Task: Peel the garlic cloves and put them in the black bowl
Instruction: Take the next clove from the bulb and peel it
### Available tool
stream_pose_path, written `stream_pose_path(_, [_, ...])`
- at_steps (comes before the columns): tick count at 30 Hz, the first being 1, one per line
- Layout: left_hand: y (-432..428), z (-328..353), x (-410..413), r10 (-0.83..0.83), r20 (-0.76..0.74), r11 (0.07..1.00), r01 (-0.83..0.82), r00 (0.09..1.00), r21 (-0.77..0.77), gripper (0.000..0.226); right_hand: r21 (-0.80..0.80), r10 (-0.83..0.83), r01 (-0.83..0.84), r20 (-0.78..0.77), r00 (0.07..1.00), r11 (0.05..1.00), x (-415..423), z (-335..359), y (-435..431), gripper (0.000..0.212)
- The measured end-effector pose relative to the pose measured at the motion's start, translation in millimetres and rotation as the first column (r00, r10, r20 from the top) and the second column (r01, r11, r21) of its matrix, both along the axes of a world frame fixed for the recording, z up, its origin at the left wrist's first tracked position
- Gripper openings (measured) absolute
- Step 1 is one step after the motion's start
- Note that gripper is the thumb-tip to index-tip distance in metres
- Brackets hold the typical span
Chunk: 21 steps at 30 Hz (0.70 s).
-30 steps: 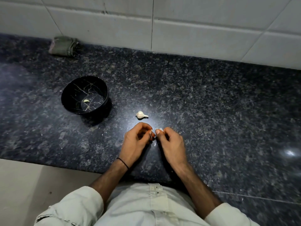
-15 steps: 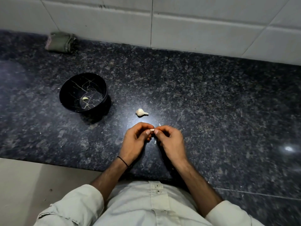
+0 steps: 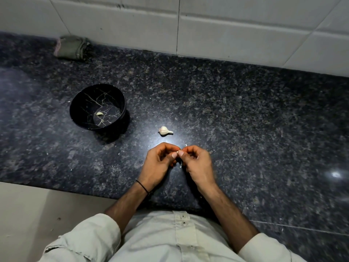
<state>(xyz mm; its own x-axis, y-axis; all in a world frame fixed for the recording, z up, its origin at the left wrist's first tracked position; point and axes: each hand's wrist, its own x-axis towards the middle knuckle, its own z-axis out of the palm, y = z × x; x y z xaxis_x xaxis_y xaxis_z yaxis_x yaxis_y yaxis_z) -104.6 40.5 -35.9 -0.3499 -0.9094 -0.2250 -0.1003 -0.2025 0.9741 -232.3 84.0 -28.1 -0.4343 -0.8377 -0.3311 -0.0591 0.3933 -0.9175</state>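
Currently, both hands work just above the countertop (image 3: 245, 120), a polished slab of dark speckled granite with a bright light reflection near its centre. The left hand (image 3: 158, 163) and the right hand (image 3: 198, 165) meet fingertip to fingertip, fingers curled, and together pinch a small pale garlic clove (image 3: 177, 152); only a sliver of it shows between the thumbnails, so the extent of its skin cannot be told. A thin white skin fragment (image 3: 180, 165) hangs just below the pinch point.

Beyond the hands, near them, a small garlic bulb (image 3: 165, 131) lies on its side on the granite: rounded, ribbed and papery, with a short stem pointing right.

The black bowl (image 3: 85, 104) stands upright to the left of the bulb, well apart from the hands. It is round, glossy and deep-walled, with gold vein lines across its interior. One peeled clove (image 3: 99, 114), smooth and crescent-shaped, rests on its flat bottom.

A crumpled green cloth (image 3: 72, 47) lies against the white tiled wall (image 3: 226, 25). A thin black band (image 3: 142, 186) circles the left wrist.
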Motion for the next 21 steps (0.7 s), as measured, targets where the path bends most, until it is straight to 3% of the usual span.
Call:
stream_pose_path(7, [-1, -4, 1, -0.013, 0.011, 1.0, 0.013, 1.0, -0.001, 0.016, 0.044, 0.11, -0.103, -0.218, 0.97, 0.994, 0, -5, -6, 0.006])
stream_pose_path(21, [0, -12, -2, 0.054, 0.005, 0.999, -0.054, 0.999, 0.005, 0.019, -0.05, 0.083, -0.109, -0.371, 0.925, 0.993, 8, -6, 1, 0.01])
